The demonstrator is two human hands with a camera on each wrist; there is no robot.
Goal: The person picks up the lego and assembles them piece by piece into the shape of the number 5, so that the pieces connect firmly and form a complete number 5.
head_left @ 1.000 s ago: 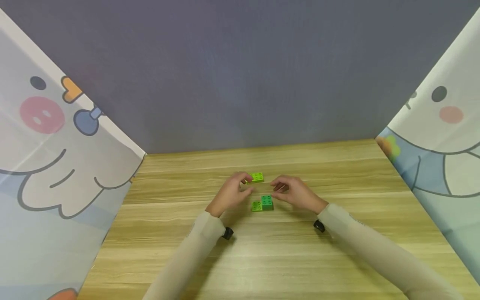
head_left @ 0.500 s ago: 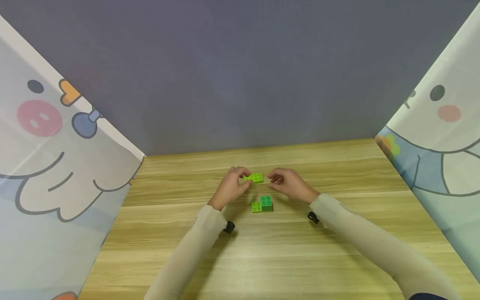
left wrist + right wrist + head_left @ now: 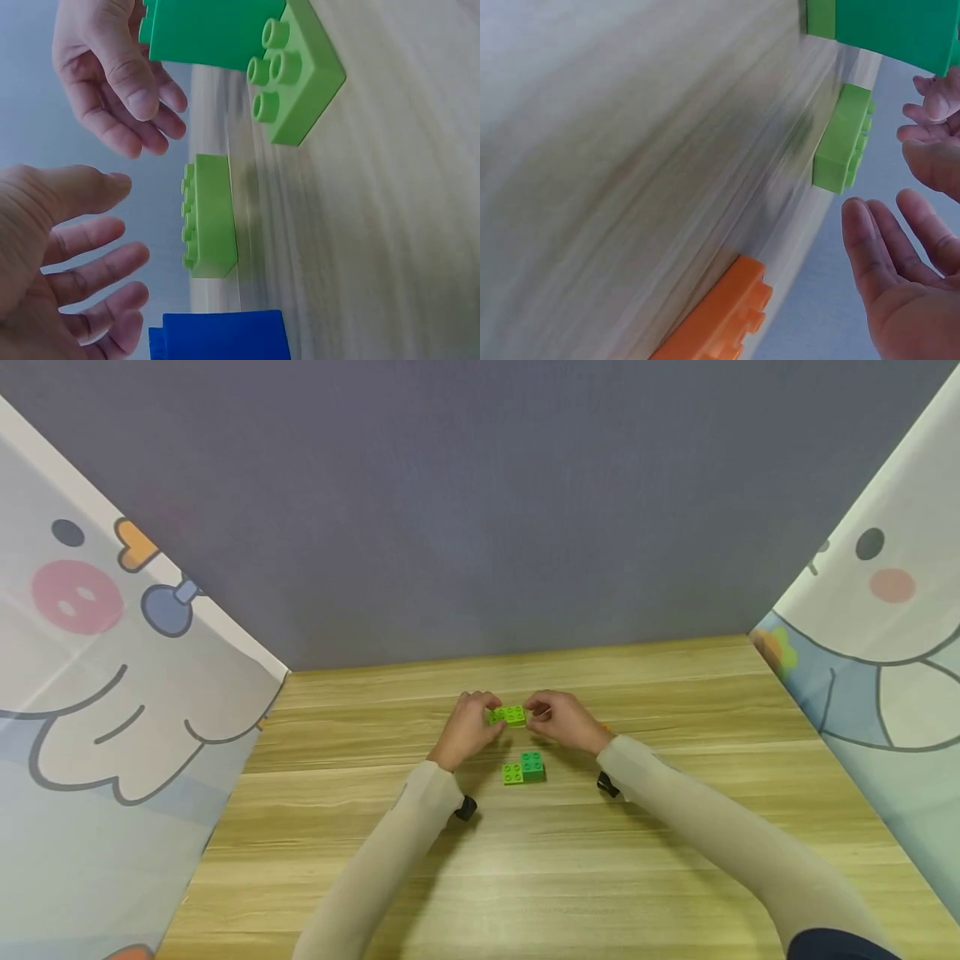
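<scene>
A long lime-green toy brick (image 3: pixel 513 717) lies studs up on the wooden table, between both hands in the head view. My left hand (image 3: pixel 467 727) hovers at its left end, and the fingers (image 3: pixel 97 277) are spread and relaxed in the left wrist view. At its right end is my right hand (image 3: pixel 562 720), whose fingers (image 3: pixel 866 247) are loosely bent with nothing between them. Nearer me, a taller green brick (image 3: pixel 532 767) stands beside a low lime brick (image 3: pixel 512 775), the two side by side.
A blue brick (image 3: pixel 225 335) shows near my left hand in the left wrist view, hidden in the head view. Beyond my right hand lies an orange brick (image 3: pixel 716 319), mostly covered by that hand from above. A grey wall (image 3: pixel 510 527) stands behind the table.
Both hands have moved forward toward the long lime brick. The right hand has also come left, so the gap between the hands is narrower. The bricks have stayed in place.
</scene>
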